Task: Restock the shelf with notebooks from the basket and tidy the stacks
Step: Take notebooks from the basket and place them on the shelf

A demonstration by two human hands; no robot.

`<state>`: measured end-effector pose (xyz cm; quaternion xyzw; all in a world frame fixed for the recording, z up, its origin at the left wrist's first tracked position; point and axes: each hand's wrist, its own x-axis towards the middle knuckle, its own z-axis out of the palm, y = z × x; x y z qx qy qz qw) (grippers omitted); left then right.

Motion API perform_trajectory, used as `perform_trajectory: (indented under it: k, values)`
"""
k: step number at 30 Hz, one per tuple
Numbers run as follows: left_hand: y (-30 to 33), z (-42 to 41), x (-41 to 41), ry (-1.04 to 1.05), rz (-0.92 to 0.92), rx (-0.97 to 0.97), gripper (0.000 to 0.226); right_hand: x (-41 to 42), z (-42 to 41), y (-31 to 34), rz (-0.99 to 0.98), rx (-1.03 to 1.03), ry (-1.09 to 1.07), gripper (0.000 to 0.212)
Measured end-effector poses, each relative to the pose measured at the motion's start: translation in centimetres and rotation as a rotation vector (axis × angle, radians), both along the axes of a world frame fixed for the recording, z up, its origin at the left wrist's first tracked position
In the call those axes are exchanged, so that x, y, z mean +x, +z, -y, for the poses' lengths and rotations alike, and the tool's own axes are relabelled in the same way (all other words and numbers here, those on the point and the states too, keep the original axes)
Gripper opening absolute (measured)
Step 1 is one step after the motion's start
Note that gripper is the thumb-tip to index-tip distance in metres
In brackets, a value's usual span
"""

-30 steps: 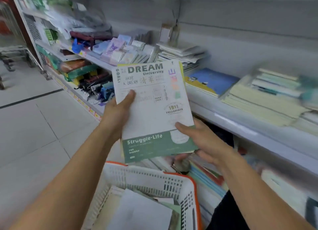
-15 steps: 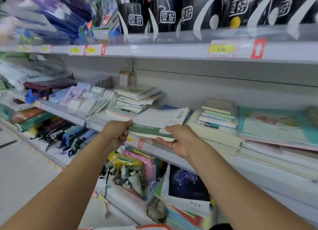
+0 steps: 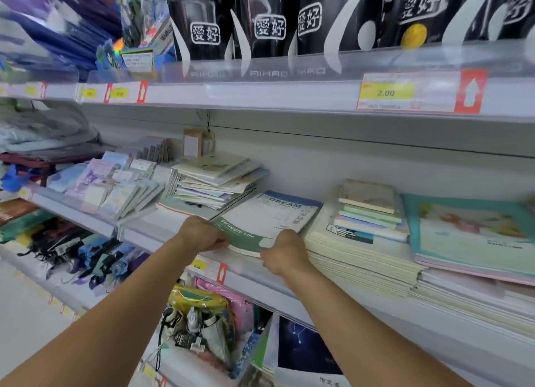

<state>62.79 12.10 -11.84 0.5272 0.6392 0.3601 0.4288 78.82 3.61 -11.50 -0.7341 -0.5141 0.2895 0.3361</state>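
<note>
A white and green "DREAM / Struggle Life" notebook (image 3: 266,220) lies flat on the middle shelf (image 3: 260,274), on top of a blue-covered notebook. My left hand (image 3: 199,234) grips its near left corner with curled fingers. My right hand (image 3: 285,255) holds its near edge on the right side. A messy pile of thin notebooks (image 3: 215,178) sits just left of it. To the right stands a tall cream stack (image 3: 356,259) with smaller pastel notebooks (image 3: 370,213) on top. The basket is out of view.
A teal-covered stack (image 3: 474,239) fills the shelf's right end. Small pastel notepads (image 3: 115,184) lean in a row on the left. The upper shelf (image 3: 260,94) with black pen holders overhangs closely. Umbrellas, pouches and dark notebooks (image 3: 304,349) fill the lower shelves.
The notebook went from upright in both hands above the basket to lying flat on the shelf stack. Both hands followed it forward, and the view rose from the basket to the shelves.
</note>
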Motion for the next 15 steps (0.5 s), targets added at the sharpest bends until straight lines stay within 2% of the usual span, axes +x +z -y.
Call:
perform_trajectory:
  k: [2,4,6,8,11,15]
  values:
    - [0.6,-0.9,0.2,-0.083,-0.253,0.001,0.030,0.3,0.0,0.1,0.238,0.051,0.029,0.016]
    - [1.3,-1.3,0.9,-0.207,-0.487,-0.025,0.034,0.4,0.2,-0.1,0.440,0.077,0.025,0.023]
    - [1.8,-1.7,1.8,-0.277,-0.719,-0.004,0.048,0.3,0.0,-0.7,0.478,0.089,0.010,0.029]
    - [1.7,-2.2,2.2,-0.255,-0.863,0.086,0.061,0.1,-0.1,-1.1,0.488,0.104,0.009,0.023]
    - [0.3,-3.1,1.8,-0.210,-0.868,0.155,0.069,0.1,-0.6,-1.5,0.487,0.108,-0.003,0.023]
    - [-1.6,-4.1,1.4,-0.213,-0.756,0.244,0.060,0.2,-1.3,-1.3,0.568,0.071,-0.020,0.026]
